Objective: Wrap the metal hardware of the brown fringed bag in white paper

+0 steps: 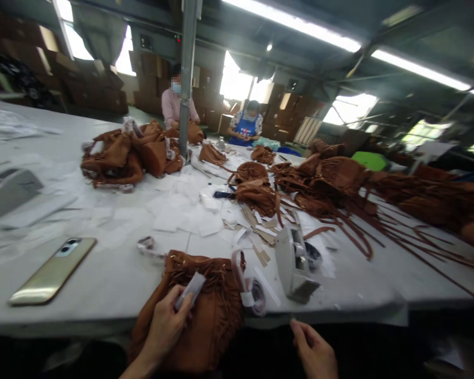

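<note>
A brown fringed leather bag rests at the table's front edge, partly overhanging it. My left hand lies over the bag, thumb and fingers closed on a small whitish folded strip. Its material is too blurred to tell. Beside the bag's right side is a wrapped strap coil. My right hand is apart from the bag, in front of the table edge, with thumb and forefinger pinched together. A tiny pale bit shows at those fingertips, too small to name. Just beyond that hand stands a grey tape dispenser.
A gold phone lies at left, with another grey dispenser behind it. White paper sheets cover the middle. Brown bags and long straps are heaped beyond. A metal post rises there; two people sit across the table.
</note>
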A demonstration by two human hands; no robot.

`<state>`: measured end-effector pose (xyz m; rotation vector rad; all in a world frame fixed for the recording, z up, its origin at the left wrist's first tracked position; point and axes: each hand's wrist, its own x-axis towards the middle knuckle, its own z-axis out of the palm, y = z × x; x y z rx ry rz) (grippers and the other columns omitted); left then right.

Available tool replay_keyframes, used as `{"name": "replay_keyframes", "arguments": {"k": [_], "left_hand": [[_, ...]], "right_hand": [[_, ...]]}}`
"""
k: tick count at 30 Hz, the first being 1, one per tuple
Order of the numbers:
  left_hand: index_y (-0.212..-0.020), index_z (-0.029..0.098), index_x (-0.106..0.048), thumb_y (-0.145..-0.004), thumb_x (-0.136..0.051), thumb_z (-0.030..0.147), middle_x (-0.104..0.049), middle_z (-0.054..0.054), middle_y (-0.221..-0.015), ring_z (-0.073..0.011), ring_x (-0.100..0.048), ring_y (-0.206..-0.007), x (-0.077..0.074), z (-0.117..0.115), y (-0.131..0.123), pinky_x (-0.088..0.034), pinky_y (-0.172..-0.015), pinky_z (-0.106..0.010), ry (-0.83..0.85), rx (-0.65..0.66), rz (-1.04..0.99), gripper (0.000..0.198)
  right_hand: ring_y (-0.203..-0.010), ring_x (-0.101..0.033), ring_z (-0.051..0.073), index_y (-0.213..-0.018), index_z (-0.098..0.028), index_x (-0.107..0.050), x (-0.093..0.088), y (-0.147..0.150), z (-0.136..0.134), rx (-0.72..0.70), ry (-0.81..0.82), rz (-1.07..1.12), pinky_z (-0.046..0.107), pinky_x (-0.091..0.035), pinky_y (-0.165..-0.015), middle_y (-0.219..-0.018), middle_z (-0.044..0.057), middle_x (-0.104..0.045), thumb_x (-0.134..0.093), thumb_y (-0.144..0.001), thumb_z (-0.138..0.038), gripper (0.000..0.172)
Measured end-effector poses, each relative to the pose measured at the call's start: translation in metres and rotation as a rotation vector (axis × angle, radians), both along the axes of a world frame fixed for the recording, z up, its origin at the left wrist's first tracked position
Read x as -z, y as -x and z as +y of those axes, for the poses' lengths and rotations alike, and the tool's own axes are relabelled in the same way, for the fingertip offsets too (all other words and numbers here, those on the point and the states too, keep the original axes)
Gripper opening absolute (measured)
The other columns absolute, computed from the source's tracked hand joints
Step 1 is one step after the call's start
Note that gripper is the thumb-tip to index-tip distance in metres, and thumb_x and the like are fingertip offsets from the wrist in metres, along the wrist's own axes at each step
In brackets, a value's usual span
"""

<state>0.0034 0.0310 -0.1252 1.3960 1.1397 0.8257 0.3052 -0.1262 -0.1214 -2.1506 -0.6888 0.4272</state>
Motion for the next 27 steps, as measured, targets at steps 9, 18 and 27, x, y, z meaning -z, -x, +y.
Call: {"name": "replay_keyframes", "arguments": {"k": [9, 18, 27], "left_hand": [[-0.084, 0.019, -0.058, -0.088, -0.05, 0.038, -0.06, -0.001, -0.067, -0.0164, -0.057, -0.061, -0.013, -0.005, -0.004, -0.039, -0.059, -0.024, -0.218, -0.063, 0.101, 0.021], [-0.089, 0.02, -0.055, -0.093, -0.044, 0.034, -0.064, -0.004, -0.078, -0.0182, -0.061, -0.072, -0.011, -0.008, -0.004, -0.041, -0.067, -0.026, -0.255, -0.044, 0.081, 0.018], [-0.109, 0.02, -0.048, -0.091, -0.044, 0.031, -0.066, -0.008, -0.093, -0.0235, -0.065, -0.085, -0.006, -0.008, -0.007, -0.048, -0.076, -0.032, -0.256, -0.097, -0.041, 0.021]], "right_hand": [[-0.066, -0.059, 0.018, -0.078, -0.019, -0.069, -0.07, 0.15, 0.101, -0.853, -0.248, 0.281, 0.023, -0.044, -0.06, -0.071, 0.002, -0.066, -0.058, -0.085, -0.048, 0.032], [-0.061, -0.059, 0.019, -0.062, -0.019, -0.065, -0.04, 0.164, 0.139, -0.761, -0.12, 0.048, 0.026, -0.038, -0.058, -0.062, 0.003, -0.065, -0.055, -0.084, -0.051, 0.041], [-0.055, -0.055, 0.018, -0.052, -0.02, -0.057, -0.041, 0.173, 0.15, -0.639, 0.056, -0.086, 0.026, -0.034, -0.054, -0.053, 0.002, -0.06, -0.05, -0.081, -0.056, 0.047]]}}
